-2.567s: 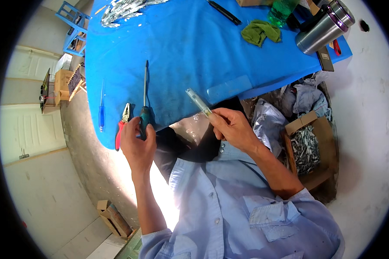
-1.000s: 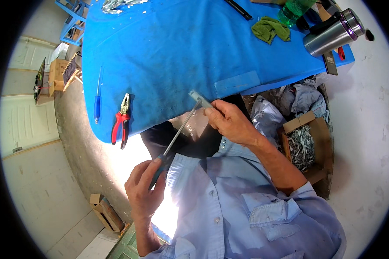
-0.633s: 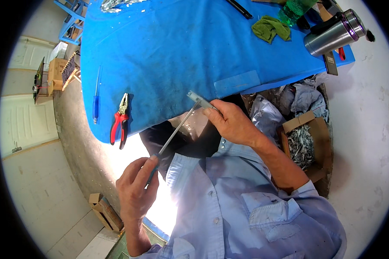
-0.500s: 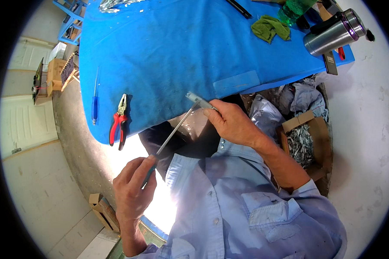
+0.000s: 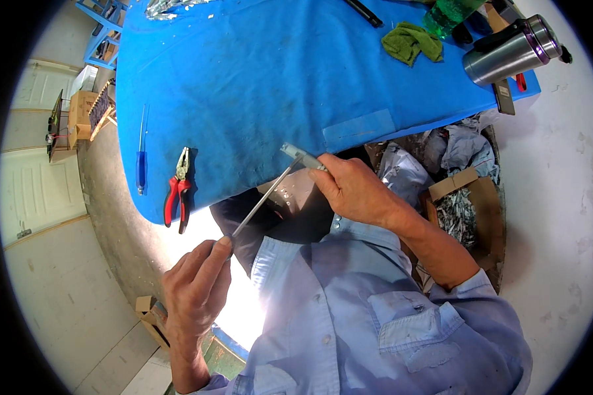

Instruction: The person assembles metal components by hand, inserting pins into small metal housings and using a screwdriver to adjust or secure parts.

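Note:
My left hand (image 5: pixel 197 283) is closed round the handle of a screwdriver (image 5: pixel 260 205), most of the handle hidden by the fingers. Its long metal shaft slants up to the right, and the tip meets a small grey metal part (image 5: pixel 298 155). That part is gripped by its right end in my right hand (image 5: pixel 356 187), just off the table's near edge and above my lap. Pliers with red and black handles (image 5: pixel 179 191) lie on the table to the left, beside a second screwdriver with a blue handle (image 5: pixel 141 172).
A blue-covered table (image 5: pixel 244 85) spans the front. On its right are a green cloth (image 5: pixel 412 43), a green bottle (image 5: pixel 449 18) and a steel flask (image 5: pixel 510 52). Below, at right, stands a cardboard box (image 5: pixel 491 220) of metal scraps, near crumpled silvery bags (image 5: pixel 405 172).
My left hand has shifted slightly left and down with the screwdriver, and its handle is more hidden. The metal part has moved a little left in my right hand.

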Tool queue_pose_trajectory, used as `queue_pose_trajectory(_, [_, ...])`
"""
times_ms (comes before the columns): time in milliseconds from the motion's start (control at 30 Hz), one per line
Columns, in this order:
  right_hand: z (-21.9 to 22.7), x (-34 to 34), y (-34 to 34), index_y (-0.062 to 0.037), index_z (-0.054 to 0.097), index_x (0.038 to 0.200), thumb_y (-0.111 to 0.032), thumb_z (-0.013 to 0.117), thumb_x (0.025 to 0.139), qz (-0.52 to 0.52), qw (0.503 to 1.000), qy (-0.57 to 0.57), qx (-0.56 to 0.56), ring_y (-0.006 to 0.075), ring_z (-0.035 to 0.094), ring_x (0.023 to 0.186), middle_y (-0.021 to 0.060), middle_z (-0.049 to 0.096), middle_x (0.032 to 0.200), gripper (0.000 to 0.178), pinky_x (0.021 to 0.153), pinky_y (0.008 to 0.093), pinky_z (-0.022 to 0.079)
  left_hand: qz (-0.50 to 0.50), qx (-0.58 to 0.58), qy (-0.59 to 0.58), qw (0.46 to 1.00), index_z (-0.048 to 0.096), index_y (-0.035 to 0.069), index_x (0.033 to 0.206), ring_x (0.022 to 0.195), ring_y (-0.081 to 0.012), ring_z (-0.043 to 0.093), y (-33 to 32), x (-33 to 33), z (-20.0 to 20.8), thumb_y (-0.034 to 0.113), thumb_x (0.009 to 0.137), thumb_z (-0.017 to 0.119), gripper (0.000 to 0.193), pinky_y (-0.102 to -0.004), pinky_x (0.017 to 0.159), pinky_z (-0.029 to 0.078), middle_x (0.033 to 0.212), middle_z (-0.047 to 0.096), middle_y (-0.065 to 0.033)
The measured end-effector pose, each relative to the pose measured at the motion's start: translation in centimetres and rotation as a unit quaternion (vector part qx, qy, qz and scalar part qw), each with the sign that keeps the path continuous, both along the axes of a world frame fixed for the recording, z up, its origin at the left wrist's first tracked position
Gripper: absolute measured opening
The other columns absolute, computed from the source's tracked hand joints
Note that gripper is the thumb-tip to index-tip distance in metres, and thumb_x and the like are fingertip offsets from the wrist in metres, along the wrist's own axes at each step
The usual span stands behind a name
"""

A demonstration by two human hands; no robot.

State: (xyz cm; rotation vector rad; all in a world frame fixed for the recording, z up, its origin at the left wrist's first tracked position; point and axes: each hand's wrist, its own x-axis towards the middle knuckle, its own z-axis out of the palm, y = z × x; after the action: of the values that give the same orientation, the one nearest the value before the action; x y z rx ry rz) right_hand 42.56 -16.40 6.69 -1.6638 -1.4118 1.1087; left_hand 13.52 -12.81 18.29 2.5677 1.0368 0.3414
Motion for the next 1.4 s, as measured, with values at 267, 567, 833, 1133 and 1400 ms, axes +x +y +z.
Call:
queue_pose_trajectory(267, [0.3, -0.2, 0.0, 0.0042, 0.055, 0.090, -0.016, 0.059, 0.101, -0.001, 0.999, -0.033, 0.005, 0.0465, 0.060, 0.062, 0.0260, 0.059, 0.067, 0.023, 0.054, 0.0498, 0.041, 0.018, -0.031, -0.005, 0.999, 0.071, 0.002, 0.116, 0.071, -0.0234, 0.071, -0.8, 0.7, 0.7, -0.007, 0.078, 0.075, 0.039, -0.0317, 0.060, 0.055, 0.096, 0.074, -0.0125])
queue_pose_trajectory(567, [0.6, 0.0, 0.1, 0.0043, 0.056, 0.091, -0.019, 0.058, 0.102, 0.000, 0.999, -0.032, -0.003, 0.0471, 0.061, 0.065, 0.0274, 0.059, 0.070, 0.025, 0.056, 0.0502, 0.043, -0.048, 0.085, 0.091, 0.991, 0.068, 0.006, 0.118, 0.062, -0.0178, 0.059, -0.4, 0.3, 1.2, -0.007, 0.074, 0.077, 0.047, -0.0283, 0.052, 0.049, 0.098, 0.069, -0.0081])
queue_pose_trajectory(833, [0.9, 0.0, 0.2, 0.0041, 0.056, 0.091, -0.019, 0.059, 0.102, 0.002, 0.999, -0.036, -0.007, 0.0481, 0.061, 0.065, 0.0269, 0.060, 0.069, 0.025, 0.057, 0.0512, 0.044, -0.051, 0.065, 0.088, 0.993, 0.069, 0.007, 0.120, 0.064, -0.0188, 0.061, 0.3, 0.6, 2.1, -0.004, 0.075, 0.081, 0.048, -0.0307, 0.053, 0.049, 0.096, 0.067, -0.0079])
queue_pose_trajectory(1133, [1.0, 0.1, 0.4, 0.0031, 0.058, 0.092, -0.027, 0.059, 0.102, 0.053, 0.989, -0.130, -0.039, 0.0469, 0.068, 0.071, 0.0255, 0.068, 0.073, 0.032, 0.065, 0.0560, 0.054, -0.075, 0.023, 0.160, 0.984, 0.070, 0.003, 0.115, 0.066, -0.0240, 0.065, 2.5, 3.1, 6.1, -0.006, 0.080, 0.079, 0.036, -0.0341, 0.055, 0.052, 0.086, 0.067, -0.0105])
queue_pose_trajectory(1400, [0.8, -0.1, 0.3, 0.0021, 0.056, 0.091, -0.026, 0.062, 0.100, 0.043, 0.989, -0.137, -0.017, 0.0452, 0.069, 0.069, 0.0249, 0.068, 0.073, 0.031, 0.063, 0.0540, 0.055, -0.058, -0.019, 0.215, 0.975, 0.070, 0.003, 0.113, 0.061, -0.0222, 0.061, 2.8, 5.5, 8.1, -0.005, 0.082, 0.075, 0.033, -0.0349, 0.051, 0.049, 0.078, 0.062, -0.0095])
